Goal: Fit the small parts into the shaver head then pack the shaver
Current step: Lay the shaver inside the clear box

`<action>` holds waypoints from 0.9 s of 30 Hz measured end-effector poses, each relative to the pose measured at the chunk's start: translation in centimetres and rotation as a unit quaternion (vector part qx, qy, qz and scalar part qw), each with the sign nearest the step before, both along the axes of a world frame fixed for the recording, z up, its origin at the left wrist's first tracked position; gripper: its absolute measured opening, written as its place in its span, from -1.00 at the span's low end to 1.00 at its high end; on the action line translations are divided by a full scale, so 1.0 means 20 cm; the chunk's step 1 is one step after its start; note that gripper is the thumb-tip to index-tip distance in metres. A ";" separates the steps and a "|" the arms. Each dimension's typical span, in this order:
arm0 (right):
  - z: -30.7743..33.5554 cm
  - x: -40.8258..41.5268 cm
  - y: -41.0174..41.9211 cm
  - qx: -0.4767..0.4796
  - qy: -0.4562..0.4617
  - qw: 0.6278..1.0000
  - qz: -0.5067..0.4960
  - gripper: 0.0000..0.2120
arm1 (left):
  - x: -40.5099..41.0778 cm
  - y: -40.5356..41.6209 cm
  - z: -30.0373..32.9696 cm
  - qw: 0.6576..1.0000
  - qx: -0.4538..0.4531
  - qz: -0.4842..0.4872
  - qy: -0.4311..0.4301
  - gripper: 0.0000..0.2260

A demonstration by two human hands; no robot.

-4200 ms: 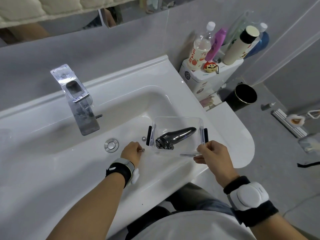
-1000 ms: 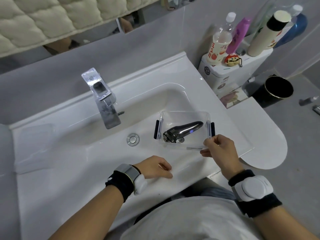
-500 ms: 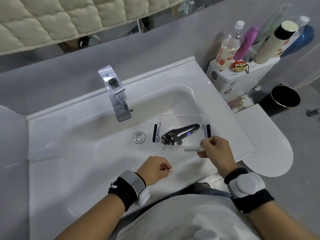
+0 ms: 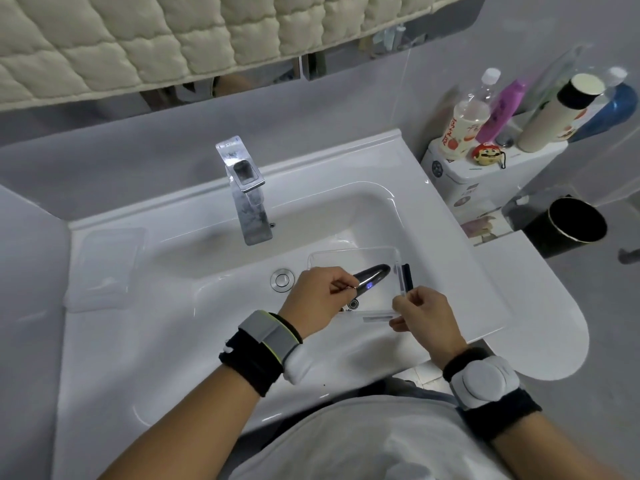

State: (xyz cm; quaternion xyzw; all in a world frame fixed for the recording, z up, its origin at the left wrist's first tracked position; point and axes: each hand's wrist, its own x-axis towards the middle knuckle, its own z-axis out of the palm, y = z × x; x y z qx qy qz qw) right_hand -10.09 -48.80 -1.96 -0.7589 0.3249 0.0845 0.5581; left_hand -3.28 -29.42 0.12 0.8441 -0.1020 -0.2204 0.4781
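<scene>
Shaver point(image 4: 372, 277), dark, glossy, blue light lit, lies in clear box point(image 4: 349, 256); left hand point(image 4: 320, 301) now over it, pinching small ring point(image 4: 349, 288); right hand point(image 4: 424, 318) pinches box corner.

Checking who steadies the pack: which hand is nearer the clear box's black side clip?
Right. The right hand grips the clear box just below the black clip; the left hand is at the opposite end, over the shaver.

A dark, glossy shaver point(image 4: 372, 274) lay on its side in a clear plastic box point(image 4: 349, 256) set in the basin, its tail pointing up and right, a small blue light lit on its body. Its head end was mostly hidden. One small round part point(image 4: 353, 304) showed beside the head; a small ring-shaped part point(image 4: 349, 288) hung above the shaver.
</scene>
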 end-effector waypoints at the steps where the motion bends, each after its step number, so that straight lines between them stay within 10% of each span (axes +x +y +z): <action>1: 0.00 0.00 0.01 0.002 0.002 1.000 0.005 -0.84 | 0.01 -0.02 -0.01 1.000 0.008 -0.007 -0.008 -0.88; 12: 0.02 0.06 0.12 0.027 0.010 0.995 0.092 -0.86 | -0.04 0.03 -0.03 0.996 0.060 -0.057 -0.017 -0.82; 20: 0.02 0.13 0.26 0.038 0.014 0.991 0.130 -0.85 | -0.05 0.36 0.03 0.978 -0.041 0.203 -0.018 -0.81; 24: 0.01 0.17 0.33 0.037 0.023 0.988 0.149 -0.87 | -0.02 0.60 -0.01 0.897 -0.139 0.418 0.033 -0.68; 27: 0.01 0.21 0.41 0.032 0.025 0.984 0.175 -0.86 | 0.01 0.82 -0.05 0.769 -0.272 0.559 0.149 -0.60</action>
